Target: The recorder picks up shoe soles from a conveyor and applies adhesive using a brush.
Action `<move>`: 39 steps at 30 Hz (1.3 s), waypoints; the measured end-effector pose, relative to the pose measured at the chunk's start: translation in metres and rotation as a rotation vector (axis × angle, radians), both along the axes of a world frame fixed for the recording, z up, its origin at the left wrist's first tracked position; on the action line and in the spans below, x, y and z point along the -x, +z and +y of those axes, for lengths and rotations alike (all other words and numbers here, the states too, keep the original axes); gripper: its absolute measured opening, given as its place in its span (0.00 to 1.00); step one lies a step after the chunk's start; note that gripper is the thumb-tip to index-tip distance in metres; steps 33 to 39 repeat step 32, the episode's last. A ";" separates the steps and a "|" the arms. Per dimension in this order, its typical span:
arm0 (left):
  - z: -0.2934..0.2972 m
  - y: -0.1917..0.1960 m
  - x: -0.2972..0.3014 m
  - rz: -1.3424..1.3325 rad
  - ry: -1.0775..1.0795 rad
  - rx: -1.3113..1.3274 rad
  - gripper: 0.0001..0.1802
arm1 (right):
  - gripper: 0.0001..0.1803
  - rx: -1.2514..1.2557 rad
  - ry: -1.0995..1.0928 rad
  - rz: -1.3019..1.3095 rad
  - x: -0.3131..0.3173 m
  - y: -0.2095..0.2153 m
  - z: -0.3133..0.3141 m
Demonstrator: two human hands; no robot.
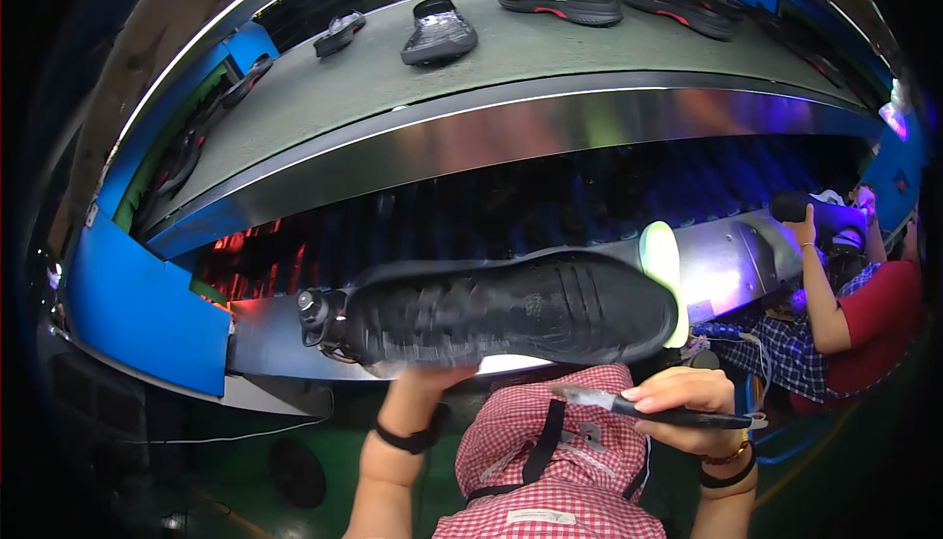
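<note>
Two hands | left (pixel 424 378) grips black shoe (pixel 511 311), fingers hidden | right (pixel 678 392) holds blurred brush (pixel 648 407)

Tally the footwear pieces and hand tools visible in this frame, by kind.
Shoe held sole-up in the left hand: 1 (black shoe)
Soles and shoes on the conveyor belt: at least 5; the far ones blur together
Brush in the right hand: 1 (brush)
Total: at least 7
</note>
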State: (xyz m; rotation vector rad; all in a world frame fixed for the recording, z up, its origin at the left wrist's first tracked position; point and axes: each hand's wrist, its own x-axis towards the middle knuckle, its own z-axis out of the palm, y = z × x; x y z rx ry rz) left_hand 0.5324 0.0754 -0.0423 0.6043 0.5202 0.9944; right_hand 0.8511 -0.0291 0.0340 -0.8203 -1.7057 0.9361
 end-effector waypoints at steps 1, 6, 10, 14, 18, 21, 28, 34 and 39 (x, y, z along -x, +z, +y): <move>0.010 -0.018 -0.015 -0.007 0.032 -0.027 0.45 | 0.16 0.035 -0.041 -0.031 0.006 -0.004 0.001; 0.041 -0.094 -0.076 -0.164 0.105 0.213 0.57 | 0.13 0.491 -0.154 0.348 0.044 -0.067 0.035; 0.026 -0.106 -0.086 -0.196 -0.108 0.160 0.56 | 0.12 0.620 -0.223 0.356 0.042 -0.103 0.036; 0.012 -0.108 -0.084 -0.174 -0.121 0.174 0.55 | 0.10 0.622 -0.217 0.255 0.039 -0.115 0.039; 0.000 -0.094 -0.086 -0.347 -0.125 0.159 0.56 | 0.10 0.537 -0.231 0.160 0.047 -0.106 0.052; 0.000 -0.090 -0.084 -0.294 -0.060 0.087 0.55 | 0.10 0.338 -0.247 0.067 0.063 -0.097 0.050; 0.014 -0.074 -0.056 -0.163 0.315 0.064 0.55 | 0.10 -0.254 -0.099 -0.318 0.072 -0.086 0.011; 0.005 -0.050 -0.057 -0.167 0.272 -0.084 0.55 | 0.09 -0.097 0.162 -0.263 0.043 -0.071 0.016; 0.005 -0.050 -0.057 -0.167 0.272 -0.084 0.55 | 0.09 -0.097 0.162 -0.263 0.043 -0.071 0.016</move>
